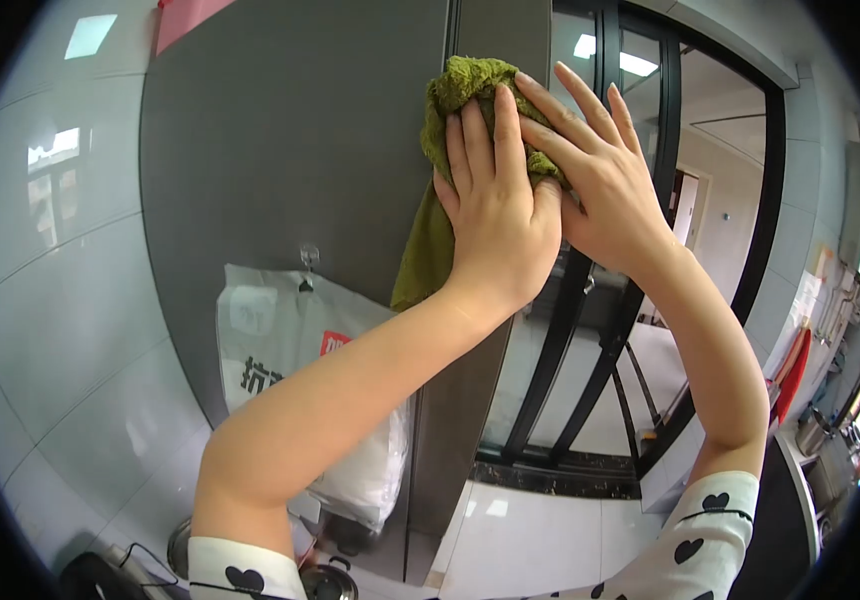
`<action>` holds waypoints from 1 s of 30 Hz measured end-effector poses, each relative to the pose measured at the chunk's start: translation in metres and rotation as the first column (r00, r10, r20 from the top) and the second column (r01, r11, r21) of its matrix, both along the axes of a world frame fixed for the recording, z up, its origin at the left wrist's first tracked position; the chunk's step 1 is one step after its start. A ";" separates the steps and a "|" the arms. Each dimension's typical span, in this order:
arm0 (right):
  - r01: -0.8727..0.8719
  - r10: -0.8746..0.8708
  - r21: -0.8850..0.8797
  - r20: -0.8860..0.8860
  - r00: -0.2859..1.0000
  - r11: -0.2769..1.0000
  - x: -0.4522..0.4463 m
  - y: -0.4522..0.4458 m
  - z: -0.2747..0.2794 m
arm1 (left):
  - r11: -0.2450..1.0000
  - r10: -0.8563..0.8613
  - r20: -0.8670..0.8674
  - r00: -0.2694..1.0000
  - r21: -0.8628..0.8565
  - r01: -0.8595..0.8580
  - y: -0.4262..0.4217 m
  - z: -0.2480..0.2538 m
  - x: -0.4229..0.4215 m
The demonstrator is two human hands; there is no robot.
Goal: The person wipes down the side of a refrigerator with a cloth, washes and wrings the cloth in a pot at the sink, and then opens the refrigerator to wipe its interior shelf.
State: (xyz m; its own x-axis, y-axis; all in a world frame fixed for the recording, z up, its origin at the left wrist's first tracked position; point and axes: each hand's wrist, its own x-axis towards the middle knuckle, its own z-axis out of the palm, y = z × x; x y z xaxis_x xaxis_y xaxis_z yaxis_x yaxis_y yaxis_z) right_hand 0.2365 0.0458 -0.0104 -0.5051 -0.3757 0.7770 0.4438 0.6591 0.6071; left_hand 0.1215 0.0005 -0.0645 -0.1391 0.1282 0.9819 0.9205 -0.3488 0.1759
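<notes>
A green towel-like cloth [424,255] is bunched at the upper front edge of a tall grey cabinet or fridge [290,130], its lower end hanging down. My left hand [498,215] lies on the cloth with fingers stretched out, pressing it to the surface. Beside it on the right, my right hand [605,185] is spread open. Some of its fingers touch the cloth and the others point upward, clear of it. Beneath both palms, part of the cloth is hidden.
Left of my arms, a white plastic bag [260,330] hangs from a clear hook [309,257] on the grey side panel. A black-framed glass door [590,330] stands to the right. Below are a lidded pot [330,580] and a cable. A counter with metal pots [813,433] lies far right.
</notes>
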 end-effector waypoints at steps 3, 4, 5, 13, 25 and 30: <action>-0.004 0.004 0.009 -0.033 0.999 1.000 -0.002 0.002 0.015 | 0.997 0.073 -0.079 0.994 0.031 -0.071 0.002 0.019 -0.007; -0.001 0.002 0.016 -0.044 0.999 1.000 -0.002 0.003 0.019 | 0.995 0.095 -0.104 0.990 0.044 -0.091 0.003 0.025 -0.010; 0.002 -0.001 0.018 -0.052 0.999 1.000 -0.003 0.004 0.023 | 0.992 0.117 -0.126 0.985 0.052 -0.111 0.004 0.030 -0.012; 0.016 0.015 0.171 -0.179 0.984 0.985 -0.013 0.011 0.070 | 0.962 0.202 -0.289 0.936 0.238 -0.134 0.013 0.098 -0.038; -0.073 0.112 0.160 -0.252 0.961 0.984 -0.031 0.025 0.129 | 0.971 0.170 -0.401 0.900 0.222 -0.084 0.009 0.175 -0.062; -0.020 0.073 0.167 -0.317 0.946 0.986 -0.037 0.024 0.139 | 0.980 0.155 -0.442 0.884 0.185 -0.079 0.003 0.192 -0.071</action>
State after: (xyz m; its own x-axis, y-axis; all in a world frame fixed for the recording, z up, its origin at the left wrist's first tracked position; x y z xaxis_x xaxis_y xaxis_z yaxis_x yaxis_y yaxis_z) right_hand 0.1991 0.0701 0.1283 -0.2181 -0.5249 0.8227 0.6037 0.5898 0.5364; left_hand 0.0509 0.0032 0.1279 0.3199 -0.0220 0.9472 0.9223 -0.2217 -0.3167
